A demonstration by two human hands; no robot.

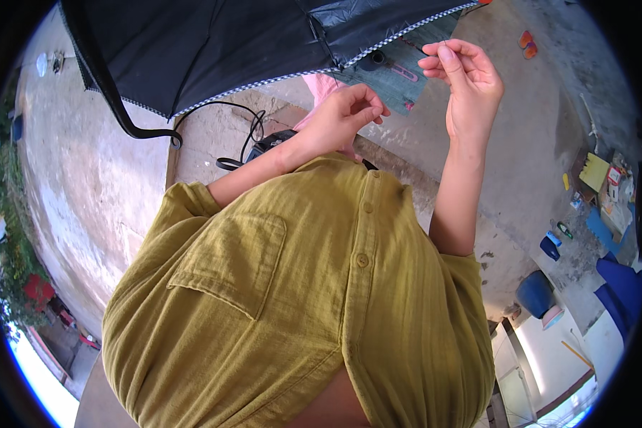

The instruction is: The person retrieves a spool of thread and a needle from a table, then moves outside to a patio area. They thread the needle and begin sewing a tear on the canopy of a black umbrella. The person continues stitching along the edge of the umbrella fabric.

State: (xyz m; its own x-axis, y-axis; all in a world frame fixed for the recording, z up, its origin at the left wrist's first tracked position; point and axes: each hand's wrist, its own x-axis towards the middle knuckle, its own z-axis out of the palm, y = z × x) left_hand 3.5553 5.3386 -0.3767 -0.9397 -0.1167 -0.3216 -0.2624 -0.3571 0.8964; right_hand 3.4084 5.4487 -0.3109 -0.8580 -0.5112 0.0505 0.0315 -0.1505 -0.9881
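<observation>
A black umbrella [257, 50] with a black-and-white checked trim spreads across the top of the view. My left hand [353, 110] is just below the trim, its fingers curled in and the thumb against them; whatever they hold is too small to make out. To the right of the umbrella, my right hand [467, 75] is raised with thumb and fingertips pinched together. A fine dark line shows at its fingertips, too thin to name. The umbrella's curved black handle [139, 132] hangs at the left.
Beyond my hands lies a greenish board [421, 68] bearing a pink elongated item [404, 73] and a dark round object [373, 60]. A black cord [253, 125] loops beside my left forearm. Orange slippers [527, 44] and a blue bucket [535, 294] are on the right.
</observation>
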